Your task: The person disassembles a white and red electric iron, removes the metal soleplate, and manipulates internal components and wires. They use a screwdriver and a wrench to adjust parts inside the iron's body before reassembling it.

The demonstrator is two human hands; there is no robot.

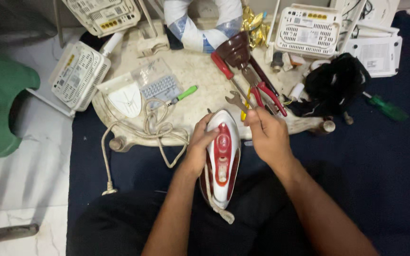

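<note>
A white and red clothes iron (222, 159) lies in my lap, nose pointing away toward a low round board (200, 78). My left hand (199, 146) grips the iron's left side near the nose. My right hand (267, 135) is at the iron's right front edge, fingers pinched on a yellow-handled tool (246, 105) whose tip is hidden. The iron's beige cord (155, 128) coils on the board and trails left to its plug (108, 191).
The board holds a wrench (236, 100), red pliers (266, 95), a red screwdriver (223, 66), a green screwdriver (184, 94), a white iron cover (126, 98) and a clear parts box (157, 83). White router boxes (79, 73) ring it. Black cloth (335, 83) lies right.
</note>
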